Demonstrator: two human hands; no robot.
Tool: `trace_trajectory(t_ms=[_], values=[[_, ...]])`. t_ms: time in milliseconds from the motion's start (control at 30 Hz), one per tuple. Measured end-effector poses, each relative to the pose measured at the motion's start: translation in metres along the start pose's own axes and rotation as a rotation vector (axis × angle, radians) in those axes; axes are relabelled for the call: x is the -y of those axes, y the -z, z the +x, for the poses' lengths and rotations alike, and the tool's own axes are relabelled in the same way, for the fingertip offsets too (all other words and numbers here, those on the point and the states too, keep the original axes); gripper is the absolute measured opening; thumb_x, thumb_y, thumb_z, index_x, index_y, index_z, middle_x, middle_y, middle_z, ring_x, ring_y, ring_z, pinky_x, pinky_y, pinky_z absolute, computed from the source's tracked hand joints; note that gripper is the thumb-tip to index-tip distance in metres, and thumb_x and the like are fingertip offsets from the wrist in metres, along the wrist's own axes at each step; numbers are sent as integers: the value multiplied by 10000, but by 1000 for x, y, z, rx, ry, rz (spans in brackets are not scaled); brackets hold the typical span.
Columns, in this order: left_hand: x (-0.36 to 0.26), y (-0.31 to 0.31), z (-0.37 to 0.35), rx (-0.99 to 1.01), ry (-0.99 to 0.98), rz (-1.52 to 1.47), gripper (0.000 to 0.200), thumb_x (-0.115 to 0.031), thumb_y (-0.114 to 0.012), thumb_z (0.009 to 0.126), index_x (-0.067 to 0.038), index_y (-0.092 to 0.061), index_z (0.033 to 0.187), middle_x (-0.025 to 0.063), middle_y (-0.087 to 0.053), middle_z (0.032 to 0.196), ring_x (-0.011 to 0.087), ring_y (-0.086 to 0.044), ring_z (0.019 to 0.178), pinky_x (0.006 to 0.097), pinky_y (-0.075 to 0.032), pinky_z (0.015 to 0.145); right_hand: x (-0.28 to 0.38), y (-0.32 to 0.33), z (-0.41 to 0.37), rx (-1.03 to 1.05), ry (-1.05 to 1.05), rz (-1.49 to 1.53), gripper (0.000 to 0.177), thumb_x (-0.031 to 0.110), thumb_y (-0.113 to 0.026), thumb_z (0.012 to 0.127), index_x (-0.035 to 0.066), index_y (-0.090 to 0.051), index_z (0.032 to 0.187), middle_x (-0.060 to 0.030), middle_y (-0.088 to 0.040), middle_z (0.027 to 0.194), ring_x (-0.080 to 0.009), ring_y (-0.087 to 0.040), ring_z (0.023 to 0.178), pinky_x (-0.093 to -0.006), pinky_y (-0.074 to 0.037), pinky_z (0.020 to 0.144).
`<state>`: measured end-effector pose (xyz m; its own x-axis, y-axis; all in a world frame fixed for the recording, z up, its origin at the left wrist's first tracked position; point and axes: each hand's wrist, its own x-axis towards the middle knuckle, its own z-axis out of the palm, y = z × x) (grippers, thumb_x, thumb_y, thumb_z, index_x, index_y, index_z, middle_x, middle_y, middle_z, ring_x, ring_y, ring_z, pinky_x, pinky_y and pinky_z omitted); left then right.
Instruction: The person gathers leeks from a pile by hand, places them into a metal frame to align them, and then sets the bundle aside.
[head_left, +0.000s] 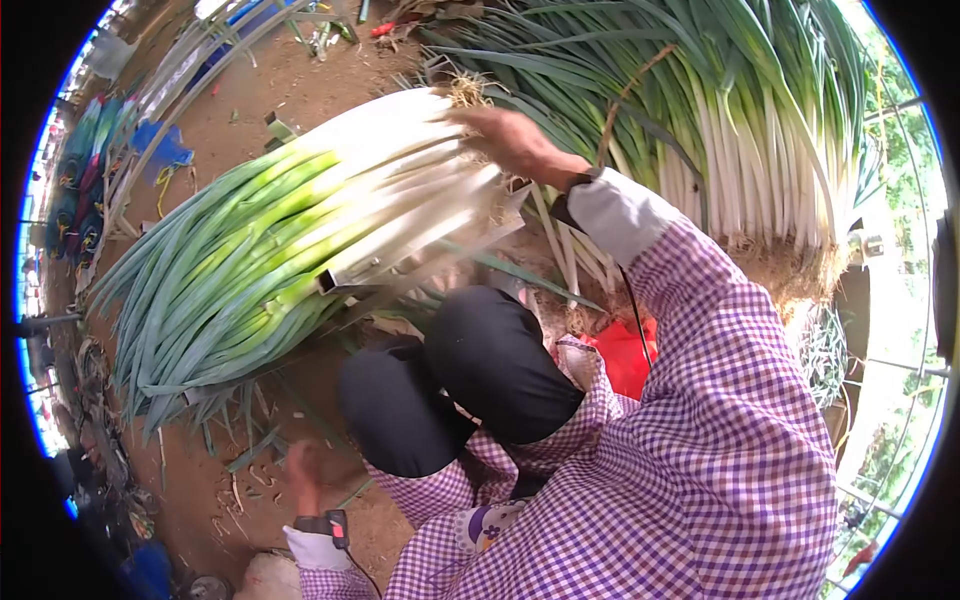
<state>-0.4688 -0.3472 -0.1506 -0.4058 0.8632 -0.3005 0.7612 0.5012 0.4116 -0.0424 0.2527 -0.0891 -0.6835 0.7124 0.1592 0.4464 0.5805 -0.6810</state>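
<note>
A large bundle of green onions [300, 210] lies in front of my knees, its green leaves to the left and its white stalks and roots to the right. My right hand [515, 140] is at the root end of the bundle, blurred by motion, so what its fingers do is unclear. Under the stalks a metal frame or stand [375, 270] shows in part. My left hand [302, 475] hangs low over the soil, left of my knees and apart from the bundle; it is also smeared, and its fingers cannot be made out.
A bigger heap of green onions [740, 130] stands at the upper right. Loose stalks lie between it and the bundle. A red bag [625, 358] is beside my right knee. Blue plastic [162, 146] and pale poles are at the upper left.
</note>
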Motion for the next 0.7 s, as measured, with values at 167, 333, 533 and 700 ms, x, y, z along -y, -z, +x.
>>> trace_trajectory(t_ms=[167,333,533,700], values=[[-191,85,75,-323,-14,-448,274,-34,-642,977,25,-683,1241,123,-704,1205,207,-666,1113,340,-517,1008,-51,45,-110,-477,-299,175,249,157,-684,964,36,-734,1177,-160,-770,1037,-198,-736,964,-329,-556,862],[-361,119,96,-343,-329,-596,279,-39,-597,1011,57,-662,1264,130,-700,1217,196,-666,1101,343,-507,1019,-120,-28,-268,-322,-700,131,233,90,-649,958,-42,-747,1123,-121,-778,914,-161,-717,799,-338,-578,733],[-448,59,117,-26,-463,-759,225,-16,-616,997,22,-686,1207,79,-709,1093,150,-656,1005,289,-504,937,-142,-127,-302,-9,-1242,-159,267,279,-695,864,62,-773,999,-201,-742,911,-352,-727,864,-445,-562,786],[-449,42,119,88,-365,-700,208,-23,-677,951,19,-705,1153,73,-698,1062,131,-651,958,271,-507,879,-193,-194,-337,-209,-801,-204,348,290,-719,836,31,-747,1067,-275,-705,1124,-406,-677,1093,-492,-512,913]])
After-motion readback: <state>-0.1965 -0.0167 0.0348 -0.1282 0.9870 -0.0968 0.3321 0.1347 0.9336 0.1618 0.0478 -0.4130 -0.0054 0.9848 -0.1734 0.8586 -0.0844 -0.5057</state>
